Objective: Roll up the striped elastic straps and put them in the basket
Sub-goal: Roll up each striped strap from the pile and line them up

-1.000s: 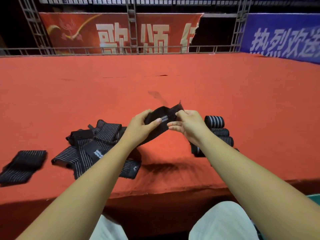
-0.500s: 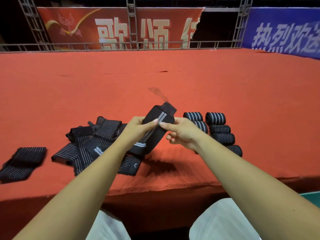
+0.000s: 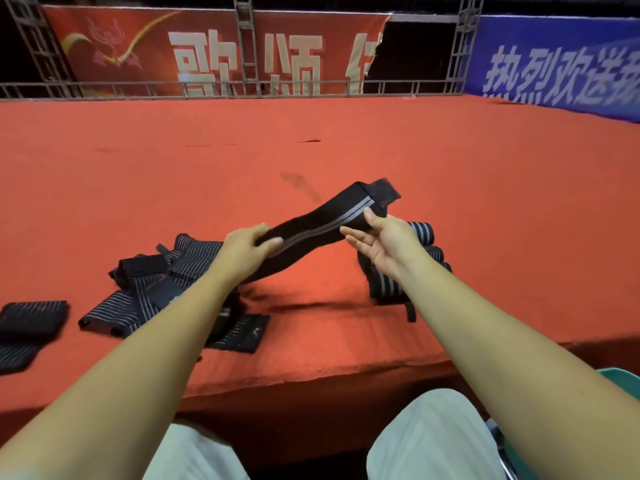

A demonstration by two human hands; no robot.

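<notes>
Above the near edge of the red platform, a striped elastic strap is held in the air, stretched out lengthwise and rising from lower left to upper right. Its lower part is gripped by the left hand, with the thumb laid on top and the fingers curled underneath. The right hand is turned palm up with its fingers loosely spread. Only its thumb is seen against the strap's near side, just below the plain black tab at the far end; nothing is clasped by it.

Behind the right hand, near the platform's front edge, a cluster of rolled straps is set close together. To the left, a loose pile of unrolled straps is spread near the same edge, partly hidden by the left forearm. Further toward the left edge, a flat folded strap is laid apart from the pile.
</notes>
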